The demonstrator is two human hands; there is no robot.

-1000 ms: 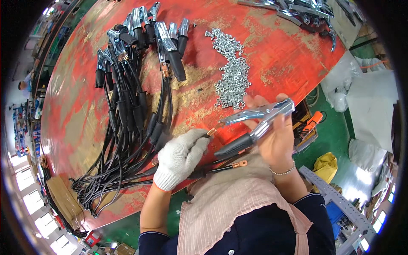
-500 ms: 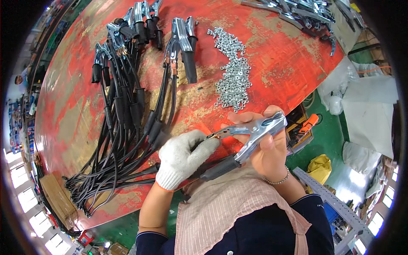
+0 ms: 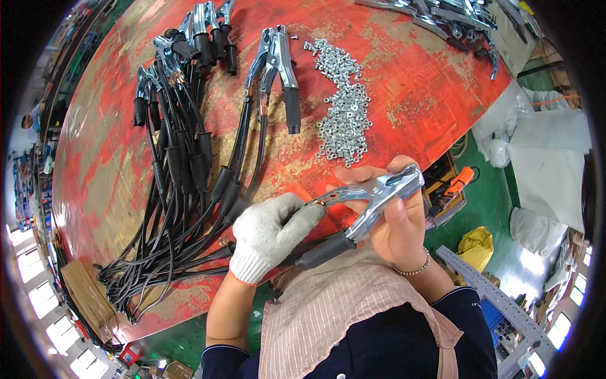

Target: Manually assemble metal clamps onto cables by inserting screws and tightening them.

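My right hand [image 3: 401, 227], bare with a bead bracelet, holds a silver metal spring clamp [image 3: 386, 191] by its jaw end. One clamp arm ends in a black handle sleeve [image 3: 325, 251] that points down and left. The other, unsleeved arm runs left to my left hand [image 3: 268, 237], which wears a white knit glove. Thumb and fingers there pinch that arm's end, where a bit of copper shows. A black cable seems to run behind the glove. Farther off, cabled clamps [image 3: 276, 60] lie on the red table [image 3: 404, 120].
A pile of small nuts and bolts [image 3: 344, 120] lies beyond my hands. Black cables with clamps [image 3: 183, 164] cover the table's left side. Loose clamps [image 3: 451, 22] are heaped at the far right. Beyond the right edge stands a box with an orange tool [image 3: 461, 183].
My hands and the held clamp stay almost where they were. The nearest cabled clamps on the table have turned a little, with the black sleeve shifting right and nearer.
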